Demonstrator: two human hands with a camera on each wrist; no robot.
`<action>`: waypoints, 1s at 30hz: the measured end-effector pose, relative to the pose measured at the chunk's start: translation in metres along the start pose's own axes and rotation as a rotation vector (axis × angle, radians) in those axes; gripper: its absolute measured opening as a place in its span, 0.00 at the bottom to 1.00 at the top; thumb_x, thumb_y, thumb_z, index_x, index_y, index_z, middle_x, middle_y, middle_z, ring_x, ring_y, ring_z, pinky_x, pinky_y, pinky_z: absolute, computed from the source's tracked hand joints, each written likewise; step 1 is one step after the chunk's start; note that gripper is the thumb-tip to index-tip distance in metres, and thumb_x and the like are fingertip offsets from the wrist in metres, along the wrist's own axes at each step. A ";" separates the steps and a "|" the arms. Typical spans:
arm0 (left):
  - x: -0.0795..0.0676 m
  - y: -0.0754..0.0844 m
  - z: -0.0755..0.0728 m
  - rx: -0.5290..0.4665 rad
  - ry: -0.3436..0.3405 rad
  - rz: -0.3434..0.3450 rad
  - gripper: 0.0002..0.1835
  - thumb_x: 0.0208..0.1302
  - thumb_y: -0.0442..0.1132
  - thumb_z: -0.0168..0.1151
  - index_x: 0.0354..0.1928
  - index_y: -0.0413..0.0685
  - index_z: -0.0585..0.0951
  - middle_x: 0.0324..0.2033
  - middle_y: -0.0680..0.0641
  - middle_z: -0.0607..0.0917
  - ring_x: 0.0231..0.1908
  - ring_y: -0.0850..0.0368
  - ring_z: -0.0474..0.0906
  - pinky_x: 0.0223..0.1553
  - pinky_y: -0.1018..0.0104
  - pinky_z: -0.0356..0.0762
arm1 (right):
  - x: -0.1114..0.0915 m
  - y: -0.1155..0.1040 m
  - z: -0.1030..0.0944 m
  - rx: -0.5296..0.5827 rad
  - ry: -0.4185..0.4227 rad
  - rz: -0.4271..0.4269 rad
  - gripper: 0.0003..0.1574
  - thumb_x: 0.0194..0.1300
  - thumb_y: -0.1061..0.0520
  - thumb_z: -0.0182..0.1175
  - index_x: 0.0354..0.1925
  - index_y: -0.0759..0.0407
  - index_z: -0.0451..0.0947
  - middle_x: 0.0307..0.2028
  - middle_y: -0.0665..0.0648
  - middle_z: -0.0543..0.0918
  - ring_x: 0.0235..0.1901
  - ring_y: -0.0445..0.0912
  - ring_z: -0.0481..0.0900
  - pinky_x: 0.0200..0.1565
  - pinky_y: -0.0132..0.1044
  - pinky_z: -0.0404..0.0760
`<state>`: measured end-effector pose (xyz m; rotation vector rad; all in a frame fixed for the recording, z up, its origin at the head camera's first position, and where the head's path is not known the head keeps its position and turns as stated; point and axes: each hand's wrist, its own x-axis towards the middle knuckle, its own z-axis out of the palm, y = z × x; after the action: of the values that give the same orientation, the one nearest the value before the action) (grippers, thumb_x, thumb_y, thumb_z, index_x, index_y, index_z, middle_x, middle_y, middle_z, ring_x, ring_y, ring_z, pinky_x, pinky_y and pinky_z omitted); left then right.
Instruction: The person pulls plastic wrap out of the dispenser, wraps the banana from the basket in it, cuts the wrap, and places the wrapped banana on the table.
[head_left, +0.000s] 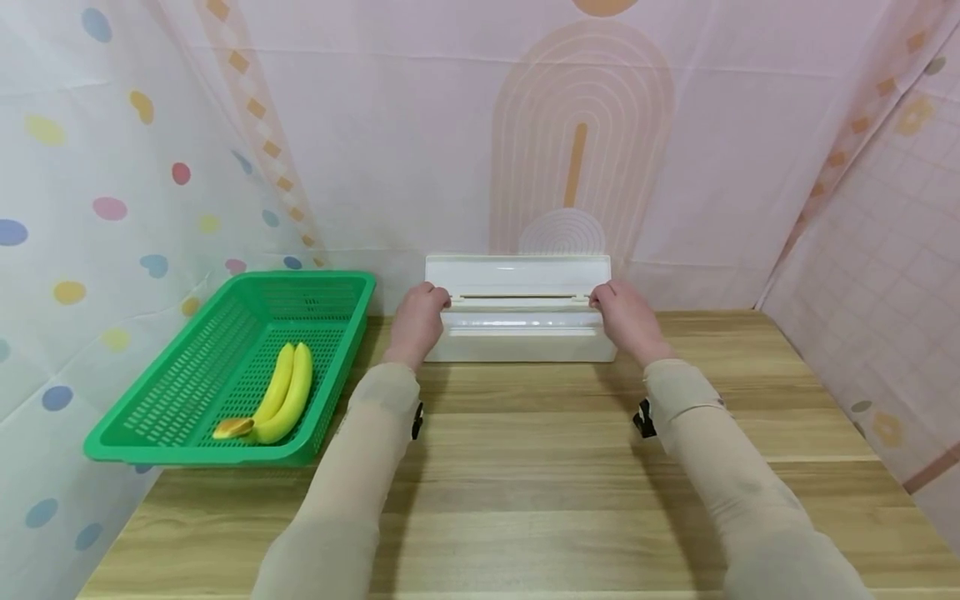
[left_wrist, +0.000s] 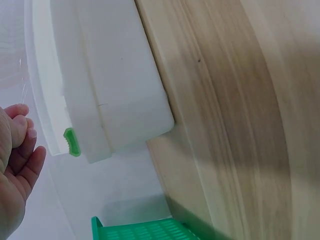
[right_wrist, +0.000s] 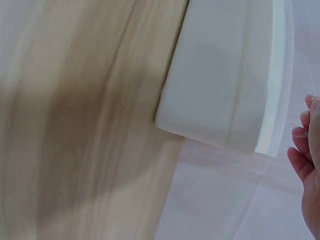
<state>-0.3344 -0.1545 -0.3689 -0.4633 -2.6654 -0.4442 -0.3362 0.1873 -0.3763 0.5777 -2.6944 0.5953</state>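
A white cling film dispenser box (head_left: 520, 348) stands at the back of the table with its lid (head_left: 517, 271) raised. Inside it a shiny clear roll (head_left: 521, 321) shows. My left hand (head_left: 417, 323) is at the box's left end, thumb and fingertips pinching thin clear cling film (left_wrist: 22, 90) in the left wrist view. At the right end my right hand (head_left: 632, 321) pinches the film's other side; its fingertips are partly cut off in the right wrist view. A small green slider (left_wrist: 72, 142) sits at the box's left end. The film between my hands is hard to make out.
To the left stands a green plastic basket (head_left: 112, 454) holding two joined yellow bananas (head_left: 300, 392). Everything is on a wood-grain table (head_left: 525, 500). Patterned cloth (head_left: 405, 125) hangs behind and at both sides.
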 end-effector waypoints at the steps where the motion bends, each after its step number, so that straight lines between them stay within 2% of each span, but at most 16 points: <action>1: 0.000 0.000 -0.001 0.001 0.002 0.003 0.15 0.59 0.15 0.54 0.42 0.35 0.84 0.39 0.38 0.83 0.43 0.40 0.79 0.49 0.54 0.79 | 0.000 0.000 -0.001 -0.008 -0.002 -0.009 0.07 0.74 0.63 0.52 0.46 0.67 0.75 0.43 0.63 0.79 0.47 0.58 0.76 0.53 0.52 0.75; 6: 0.003 0.001 -0.004 -0.011 0.006 0.007 0.15 0.60 0.15 0.53 0.42 0.35 0.84 0.39 0.37 0.82 0.44 0.40 0.79 0.49 0.53 0.79 | 0.000 0.001 -0.007 -0.049 -0.011 -0.060 0.08 0.74 0.63 0.53 0.46 0.68 0.76 0.43 0.64 0.81 0.47 0.58 0.77 0.54 0.51 0.75; 12: 0.005 0.001 -0.009 -0.023 0.041 0.038 0.14 0.60 0.15 0.56 0.40 0.34 0.84 0.37 0.37 0.82 0.43 0.40 0.79 0.49 0.53 0.78 | 0.000 0.003 -0.012 -0.065 0.025 -0.130 0.05 0.71 0.67 0.55 0.43 0.68 0.75 0.42 0.65 0.81 0.47 0.59 0.77 0.53 0.51 0.76; 19: 0.005 0.003 -0.017 -0.053 0.084 0.073 0.12 0.60 0.16 0.56 0.39 0.34 0.84 0.36 0.37 0.83 0.42 0.39 0.79 0.48 0.51 0.79 | 0.002 0.002 -0.020 -0.071 0.036 -0.141 0.06 0.71 0.69 0.52 0.42 0.67 0.76 0.41 0.65 0.80 0.47 0.60 0.76 0.52 0.51 0.75; 26: 0.007 0.005 -0.027 -0.043 0.080 0.069 0.13 0.59 0.15 0.56 0.39 0.34 0.84 0.37 0.37 0.82 0.43 0.40 0.79 0.49 0.51 0.78 | 0.005 -0.002 -0.028 -0.080 0.038 -0.165 0.05 0.70 0.71 0.53 0.41 0.67 0.76 0.40 0.63 0.79 0.46 0.58 0.75 0.51 0.50 0.75; 30: 0.007 0.005 -0.031 -0.043 0.073 0.099 0.13 0.59 0.15 0.57 0.39 0.34 0.84 0.37 0.37 0.83 0.42 0.39 0.79 0.48 0.52 0.78 | 0.005 -0.003 -0.031 -0.082 0.072 -0.209 0.04 0.68 0.72 0.54 0.39 0.67 0.75 0.38 0.63 0.79 0.43 0.58 0.75 0.48 0.50 0.75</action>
<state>-0.3288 -0.1597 -0.3373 -0.5784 -2.5536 -0.4799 -0.3324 0.1980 -0.3468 0.7872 -2.5358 0.4382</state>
